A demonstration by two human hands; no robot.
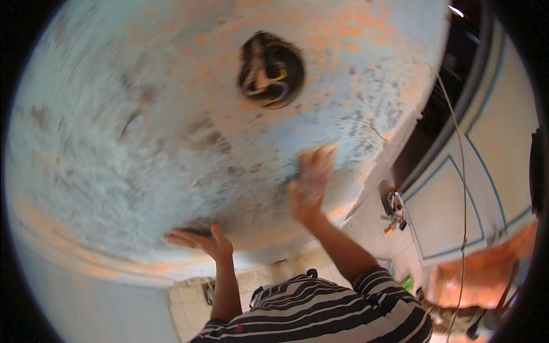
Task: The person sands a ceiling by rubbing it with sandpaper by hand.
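Note:
A worn wall [171, 107] with patchy light-blue and orange paint fills most of the view before me. In it is a dark round recess [271, 70] with loose wires, one of them yellow. My left hand [206, 242] is low at the wall, fingers pointing left and thumb up, with nothing seen in it. Higher and to the right, my right hand [313, 176] is blurred and raised against the wall's surface; its fingers point up. Whether it holds something flat is too blurred to tell.
A cable [461, 171] hangs at the right, in front of a panelled door [446, 206] with blue lines. Several tools [394, 210] lie on the tiled floor [403, 248] near the wall's edge. At the lower right is an orange surface [480, 274] with items around it.

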